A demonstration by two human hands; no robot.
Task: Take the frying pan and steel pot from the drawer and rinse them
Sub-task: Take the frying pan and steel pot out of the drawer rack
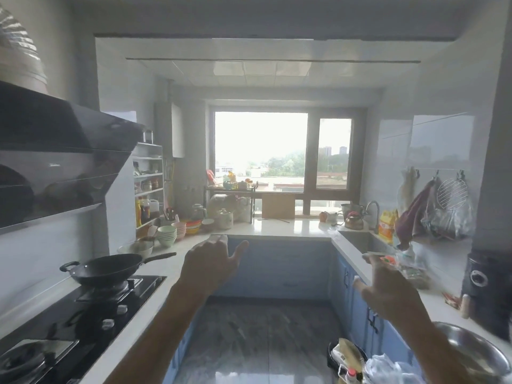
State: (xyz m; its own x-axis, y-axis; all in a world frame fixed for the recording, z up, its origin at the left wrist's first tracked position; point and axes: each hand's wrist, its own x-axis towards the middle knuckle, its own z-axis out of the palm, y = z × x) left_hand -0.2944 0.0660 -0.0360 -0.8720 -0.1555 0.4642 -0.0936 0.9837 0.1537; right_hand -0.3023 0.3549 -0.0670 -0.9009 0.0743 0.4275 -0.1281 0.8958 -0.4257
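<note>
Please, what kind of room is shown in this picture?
Most likely a home kitchen: a black wok sits on a black gas stove, a steel sink with a curved tap is set in the white counter, and stacked bowls stand nearby.

White U-shaped countertop (pixel 277 227) over blue cabinets

On its left run a black gas hob (pixel 83 309) carries a dark wok (pixel 108 268); beyond it stand a metal bowl (pixel 135 248), stacked green bowls (pixel 167 235), pink bowls (pixel 179 230) and a ceramic jar (pixel 225 218). A board (pixel 278 206) leans at the window; a kettle (pixel 353 221) sits beside the sink (pixel 360 239). A steel basin (pixel 471 353) rests on the near right
</note>
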